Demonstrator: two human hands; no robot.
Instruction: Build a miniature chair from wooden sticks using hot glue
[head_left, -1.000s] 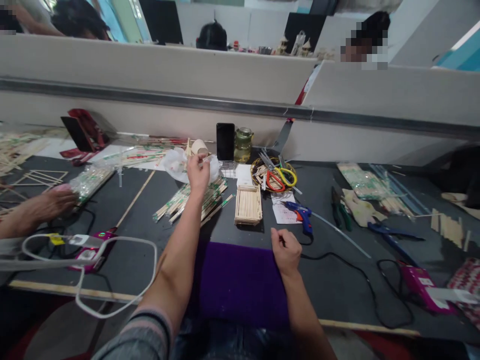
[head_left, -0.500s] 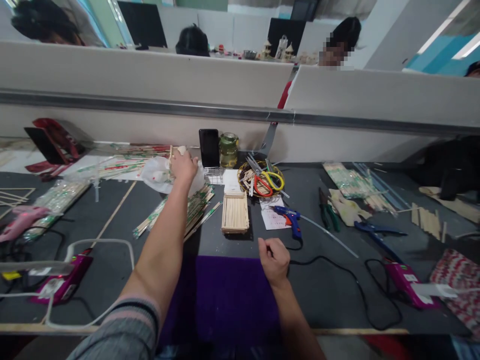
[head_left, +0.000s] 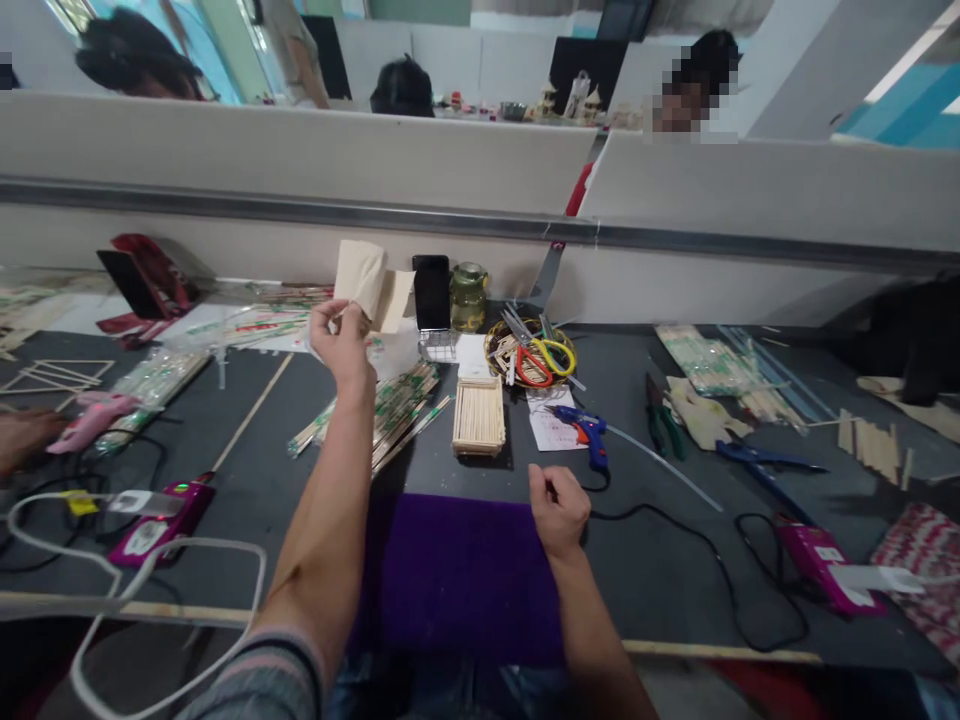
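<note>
My left hand (head_left: pixel 341 338) is raised over the back of the table, its fingers pinched on a beige paper tissue (head_left: pixel 360 278) that hangs partly unfolded. Below that hand lies a crumpled clear plastic bag, mostly covered by the hand and tissue. My right hand (head_left: pixel 559 508) rests in a loose fist at the right edge of a purple cloth (head_left: pixel 469 575), with nothing visible in it. A small box of wooden sticks (head_left: pixel 478 418) stands between my two hands, touched by neither. Beyond my right fist lies a blue glue gun (head_left: pixel 589 428) on a paper.
A basket with scissors (head_left: pixel 544 360) stands near a phone (head_left: pixel 432 292) and a glass jar (head_left: pixel 469 297). Bundled sticks (head_left: pixel 405 400) lie beside my left forearm. Green-handled pliers (head_left: pixel 663 425) and blue cutters (head_left: pixel 765 460) are at right. Another person's hand (head_left: pixel 26 440) is near a pink glue gun (head_left: pixel 97 415).
My left hand has lifted from the plastic bag and moved slightly left, now with the tissue in it. My right fist has stayed put. Another person's hand has appeared at far left.
</note>
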